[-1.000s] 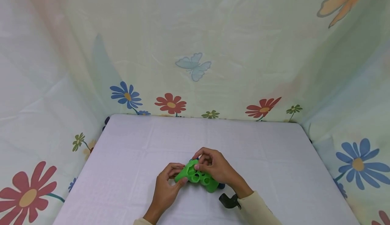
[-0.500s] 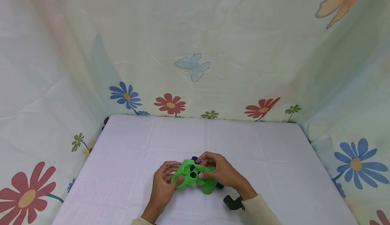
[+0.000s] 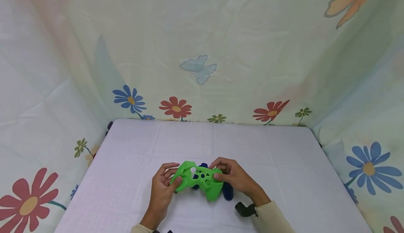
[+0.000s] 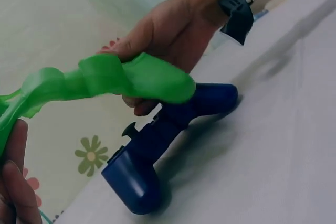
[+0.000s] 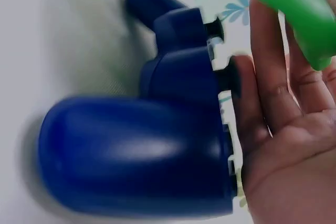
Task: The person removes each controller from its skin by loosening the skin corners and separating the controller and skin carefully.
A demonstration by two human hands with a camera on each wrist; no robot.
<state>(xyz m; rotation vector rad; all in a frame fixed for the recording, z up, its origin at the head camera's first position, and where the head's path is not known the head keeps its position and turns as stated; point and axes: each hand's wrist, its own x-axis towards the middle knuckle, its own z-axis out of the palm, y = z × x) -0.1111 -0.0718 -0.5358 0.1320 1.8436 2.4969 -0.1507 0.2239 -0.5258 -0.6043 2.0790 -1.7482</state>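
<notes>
A bright green, flexible controller cover (image 3: pixel 213 191) with cut-out holes is held between both hands. My left hand (image 3: pixel 160 188) pinches its left end, thumb on top. At the other end my right hand (image 3: pixel 236 177) pinches the edge between thumb and fingers. Beneath it a dark blue game controller (image 3: pixel 228 191) lies on the table, partly hidden in the head view. In the left wrist view the cover (image 4: pixel 105 77) is above the blue controller (image 4: pixel 137 179), apart from it along most of its length. The right wrist view shows the controller's thumbsticks (image 5: pixel 227 77) outside the cover.
A white cloth covers the table (image 3: pixel 126 156). Printed fabric curtains (image 3: pixel 202 33) with flowers and butterflies stand round its back and sides. A black wrist mount (image 3: pixel 245 209) is on my right wrist.
The cover has come up off the controller and shifted left, turning flatter to the head camera. More of the blue controller shows at the right. My left hand moved left with it.
</notes>
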